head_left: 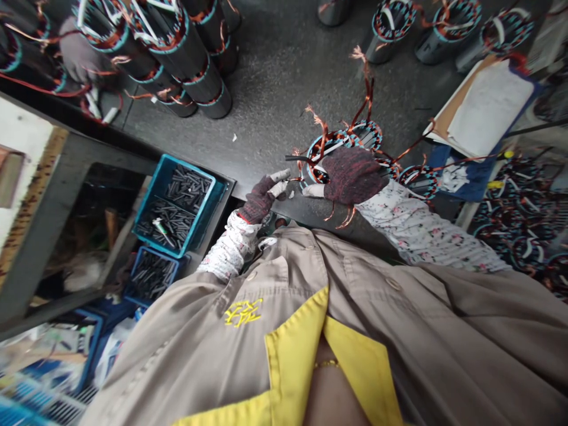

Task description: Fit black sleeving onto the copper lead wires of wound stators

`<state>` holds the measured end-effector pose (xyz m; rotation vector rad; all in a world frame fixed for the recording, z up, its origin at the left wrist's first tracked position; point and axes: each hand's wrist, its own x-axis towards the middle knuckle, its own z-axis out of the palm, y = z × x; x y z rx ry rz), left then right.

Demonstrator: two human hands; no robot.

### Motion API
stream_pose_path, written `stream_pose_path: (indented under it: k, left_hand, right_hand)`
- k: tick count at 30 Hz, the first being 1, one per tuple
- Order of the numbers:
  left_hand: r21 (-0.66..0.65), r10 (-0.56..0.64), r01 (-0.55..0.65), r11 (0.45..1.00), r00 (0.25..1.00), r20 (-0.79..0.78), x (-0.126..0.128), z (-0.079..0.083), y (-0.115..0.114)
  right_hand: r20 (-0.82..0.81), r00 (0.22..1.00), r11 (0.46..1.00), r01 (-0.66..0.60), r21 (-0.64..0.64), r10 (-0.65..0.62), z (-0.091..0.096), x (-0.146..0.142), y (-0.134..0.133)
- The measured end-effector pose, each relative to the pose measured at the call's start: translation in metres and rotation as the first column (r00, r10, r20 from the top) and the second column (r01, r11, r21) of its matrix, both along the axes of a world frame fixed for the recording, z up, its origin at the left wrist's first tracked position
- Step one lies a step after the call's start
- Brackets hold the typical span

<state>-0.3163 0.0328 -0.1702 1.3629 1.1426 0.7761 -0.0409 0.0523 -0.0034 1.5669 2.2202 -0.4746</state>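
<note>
My right hand (352, 176), in a maroon knit glove with white-tipped fingers, lies over the wound end of an electric motor stator (341, 145) and grips it. The stator stands on a dark work surface (284, 207), and its blue-ringed windings show around the glove. Frayed copper wire leads (364, 89) rise from it and splay outward. My left hand (261, 198), gloved the same way, reaches toward the stator with its white fingertips apart. I cannot tell whether they pinch anything.
Blue crates of dark metal pins (177, 204) (151, 275) sit left of my hands. Wound stators stand beyond the bench at the top, where a co-worker's gloved hand (84, 53) works among them. Papers on a board (488, 103) lie at upper right, above a heap of coils (523, 219).
</note>
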Motion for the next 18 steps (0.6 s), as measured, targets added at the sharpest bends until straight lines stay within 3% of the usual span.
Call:
stream_pose_path:
  k: [7, 12, 15, 18]
  left_hand:
    - [0.218, -0.006, 0.040, 0.975, 0.988, -0.155, 0.008, -0.016, 0.007]
    - [0.303, -0.076, 0.172, 0.937, 0.950, -0.304, 0.002, -0.013, 0.012]
    - [0.320, -0.121, 0.294, 0.901, 0.877, -0.465, -0.002, -0.006, 0.019]
    - [0.291, -0.159, 0.427, 0.856, 0.754, -0.637, 0.001, -0.001, 0.030]
  right_hand:
    - [0.000, 1.000, 1.000, -0.008, -0.008, 0.008, 0.006, -0.003, -0.001]
    - [-0.006, 1.000, 1.000, -0.019, 0.006, 0.019, 0.005, -0.003, -0.002]
    - [0.000, 1.000, 1.000, 0.004, 0.021, -0.004, -0.003, -0.002, -0.001]
    - [-0.002, 1.000, 0.998, 0.031, 0.059, -0.031, -0.013, 0.000, -0.001]
